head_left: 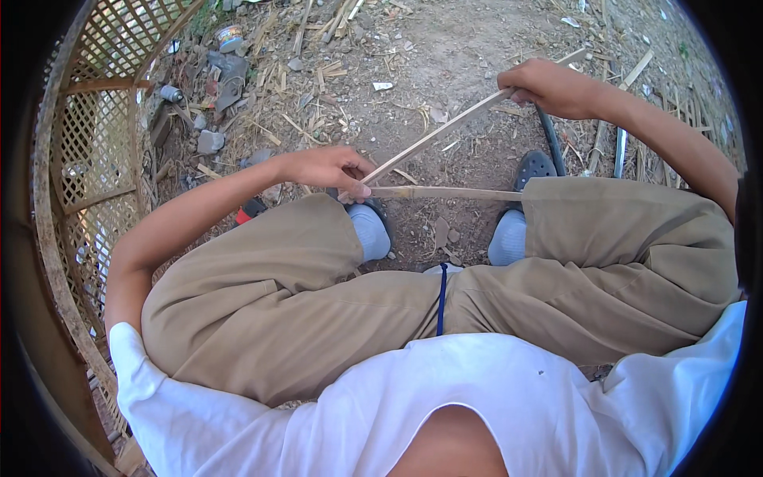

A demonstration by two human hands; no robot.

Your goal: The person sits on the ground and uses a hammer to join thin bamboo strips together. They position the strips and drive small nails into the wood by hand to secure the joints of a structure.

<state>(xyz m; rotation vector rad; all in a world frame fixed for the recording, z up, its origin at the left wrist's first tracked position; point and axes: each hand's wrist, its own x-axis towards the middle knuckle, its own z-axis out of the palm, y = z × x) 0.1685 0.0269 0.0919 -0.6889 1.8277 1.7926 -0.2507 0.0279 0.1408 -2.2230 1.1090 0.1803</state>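
Note:
My left hand [324,168], closed near my left knee, pinches the place where two pale split-bamboo strips meet. From there the slanted strip [449,129] climbs to the far right. My right hand [550,87] is wrapped round that strip close to its far end, and a short piece sticks out past my fist. The level strip [453,193] runs from my left fingers across to my right knee, where its right end lies against the trouser leg. Together the strips form a narrow V, opening to the right. How their left ends touch is hidden by my fingers.
A curved lattice panel [95,167] stands along my left side. Wood scraps and stones litter the dirt ground [445,48]. A dark bar [550,141] and a metallic strip [620,151] lie beyond my right shoe [535,167]. A red-and-black object [249,211] sits by my left knee.

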